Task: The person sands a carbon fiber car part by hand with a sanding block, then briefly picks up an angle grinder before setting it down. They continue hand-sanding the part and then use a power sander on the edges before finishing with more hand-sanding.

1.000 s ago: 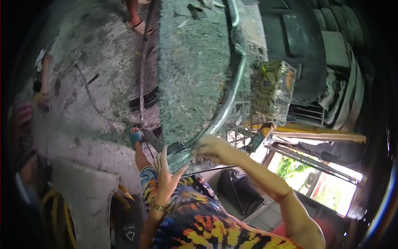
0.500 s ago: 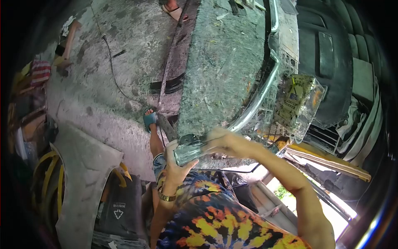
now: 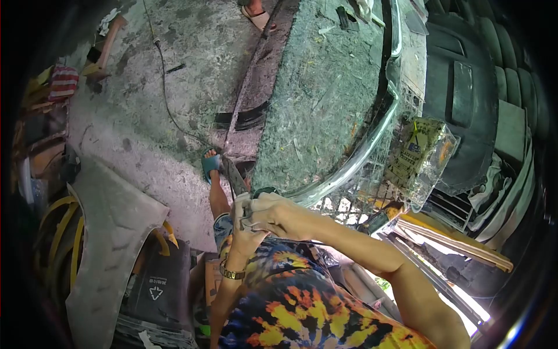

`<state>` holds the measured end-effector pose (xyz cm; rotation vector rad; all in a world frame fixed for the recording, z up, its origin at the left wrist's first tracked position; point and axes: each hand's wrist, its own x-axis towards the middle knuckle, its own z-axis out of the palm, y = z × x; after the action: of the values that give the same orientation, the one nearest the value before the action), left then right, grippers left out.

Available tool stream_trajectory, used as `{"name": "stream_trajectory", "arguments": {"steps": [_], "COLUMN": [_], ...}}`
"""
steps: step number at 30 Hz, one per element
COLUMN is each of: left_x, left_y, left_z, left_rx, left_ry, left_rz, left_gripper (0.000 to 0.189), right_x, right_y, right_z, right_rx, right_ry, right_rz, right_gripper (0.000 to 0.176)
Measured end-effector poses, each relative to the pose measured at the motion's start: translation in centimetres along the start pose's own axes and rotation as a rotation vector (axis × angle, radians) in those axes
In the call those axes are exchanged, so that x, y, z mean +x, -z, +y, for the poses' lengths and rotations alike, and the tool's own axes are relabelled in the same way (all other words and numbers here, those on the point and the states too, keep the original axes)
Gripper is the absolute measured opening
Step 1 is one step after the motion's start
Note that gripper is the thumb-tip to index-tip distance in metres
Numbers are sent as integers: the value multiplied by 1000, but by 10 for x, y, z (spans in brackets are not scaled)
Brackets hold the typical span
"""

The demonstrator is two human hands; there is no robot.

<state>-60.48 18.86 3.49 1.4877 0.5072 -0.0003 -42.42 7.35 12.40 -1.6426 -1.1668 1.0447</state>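
Note:
My left hand (image 3: 243,232), with a gold watch (image 3: 232,272) at its wrist, is closed around a small shiny grey piece with a dark rounded end (image 3: 265,191). Over the top of that piece lies my right hand (image 3: 279,216), its fingers bent and pressed against it, hiding most of it. I cannot tell what kind of part it is. Just beyond the hands, a long curved chrome strip (image 3: 363,160) runs along a rough, scuffed greenish surface (image 3: 322,104).
A grey fender-like panel (image 3: 113,227) stands at left beside a black bag with a recycling mark (image 3: 157,285). To the right are a worn box in clear plastic (image 3: 415,154) and a large black panel (image 3: 459,93). A cable (image 3: 164,87) crosses the floor; another person's sandalled foot (image 3: 256,17) is at the top.
My right hand has moved left and closed over the shiny grey piece, which showed plainly in my left hand before. The view has shifted slightly.

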Motion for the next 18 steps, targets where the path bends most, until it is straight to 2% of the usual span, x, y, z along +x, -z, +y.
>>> {"name": "stream_trajectory", "arguments": {"steps": [2, 3, 4, 5, 6, 9, 11, 13, 16, 18], "left_x": [0, 3, 4, 4, 3, -1, 0, 3, 3, 3], "left_y": [0, 0, -1, -3, -2, -1, -1, -1, -4, -1], "left_z": [1, 10, 15, 6, 5, 6, 4, 6, 1, 2], "left_rx": [41, 78, 115, 191, 192, 146, 119, 106, 45, -79], "left_ry": [-48, -33, -16, -103, -98, -44, -94, -57, -40, 15], "left_rz": [7, 15, 29, 43, 44, 27, 49, 24, 48, -68], "left_gripper": [77, 83, 90, 92, 92, 88, 84, 84, 83, 79], "right_x": [-1, -23, -34, -42, -46, 8, -1, -45, -31, -1], "right_y": [8, 17, 26, 33, 34, -11, -1, 32, 14, 1], "right_z": [1, 23, 24, 26, 26, 2, 10, 33, 21, 4], "right_rx": [-4, 70, 67, 36, 9, 37, 38, -1, 23, -20], "right_ry": [-33, -32, -34, -74, -117, 2, 17, -102, -114, -33], "right_rz": [-87, -12, -20, -36, -42, -28, -39, -81, -40, -27], "right_gripper": [16, 18, 18, 18, 18, 18, 18, 20, 21, 19]}}
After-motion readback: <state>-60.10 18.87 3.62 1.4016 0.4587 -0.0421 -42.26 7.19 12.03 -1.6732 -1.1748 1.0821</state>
